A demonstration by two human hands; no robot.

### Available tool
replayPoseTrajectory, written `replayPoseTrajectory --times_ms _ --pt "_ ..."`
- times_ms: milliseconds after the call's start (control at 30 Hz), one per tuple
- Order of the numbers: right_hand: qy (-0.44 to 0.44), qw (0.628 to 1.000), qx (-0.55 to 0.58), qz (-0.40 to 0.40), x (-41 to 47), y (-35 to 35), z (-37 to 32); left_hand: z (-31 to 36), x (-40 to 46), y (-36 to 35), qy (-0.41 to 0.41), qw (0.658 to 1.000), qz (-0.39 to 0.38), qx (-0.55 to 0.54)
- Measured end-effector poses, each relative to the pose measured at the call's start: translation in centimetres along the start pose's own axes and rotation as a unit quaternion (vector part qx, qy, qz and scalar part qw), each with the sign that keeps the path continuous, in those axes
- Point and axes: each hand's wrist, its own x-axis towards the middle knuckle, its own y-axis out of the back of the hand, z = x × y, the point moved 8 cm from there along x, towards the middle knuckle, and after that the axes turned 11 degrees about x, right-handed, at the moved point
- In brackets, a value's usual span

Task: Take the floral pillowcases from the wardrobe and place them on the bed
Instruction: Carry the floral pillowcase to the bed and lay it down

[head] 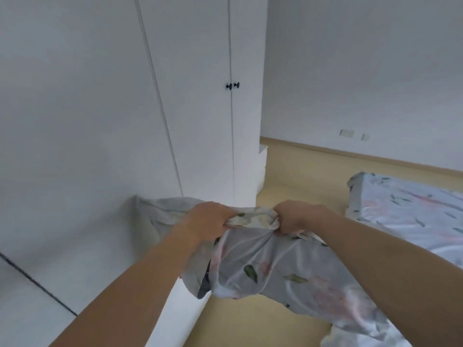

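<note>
Head view, wardrobe (125, 108): tall white unit filling the left and centre, doors closed, narrow seams running down between the panels.
Wall (363, 71): plain white, behind the bed, meeting the floor at a wooden skirting strip.
Floor (300, 176): pale wood tone, running between the wardrobe and the bed.
Bed (411, 211): low, at the right edge, covered in a light sheet printed with pink flowers and green leaves.
Floral pillowcases (270, 269): bunched light fabric with the same pink and green print, held in the air in front of the wardrobe, hanging down over the floor, well apart from the bed.
Left hand (208, 219): fist closed around the upper left edge of the fabric.
Right hand (295, 216): fist closed around the upper right edge, just beside the left hand.
Door knobs (233, 85): two small black knobs, side by side across one door seam.
Wall sockets (347, 132): small pale plates low on the wall.
</note>
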Motion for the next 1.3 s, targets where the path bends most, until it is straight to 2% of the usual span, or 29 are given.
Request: replayPoseTrajectory --times_ms 233,467,600,767,833,967,1033,1200,1300 --pt "-0.042 0.992 0.061 0.101 -1.5 6.4 12.5 5.3 13.0 4.1 -0.062 0.998 -0.018 -0.003" --pt "-0.091 0.984 0.066 0.138 -0.9 12.1 22.2 7.7 24.9 7.5 -0.103 0.994 -0.007 -0.018" --pt "-0.106 0.978 0.068 0.166 0.7 16.1 25.6 8.1 30.8 8.2 -0.117 0.992 -0.008 -0.053" --pt "-0.141 0.972 0.061 0.177 5.0 19.1 30.7 7.1 38.0 8.4 -0.121 0.979 0.068 -0.151" --pt "-0.156 0.971 0.059 0.171 7.5 20.0 32.6 6.5 41.9 7.8 -0.136 0.975 0.054 -0.170" --pt "-0.194 0.969 0.041 0.147 13.2 21.9 35.8 5.2 50.4 6.4 -0.191 0.970 -0.004 -0.151" --pt "-0.219 0.967 0.029 0.129 16.1 23.1 37.2 4.6 54.4 6.0 -0.217 0.969 -0.004 -0.115" --pt "-0.280 0.956 0.016 0.092 22.3 27.9 41.3 2.5 63.3 7.7 -0.284 0.950 0.120 0.037" --pt "-0.301 0.951 0.013 0.070 25.7 30.7 43.5 1.6 69.3 8.3 -0.314 0.935 0.144 0.081"
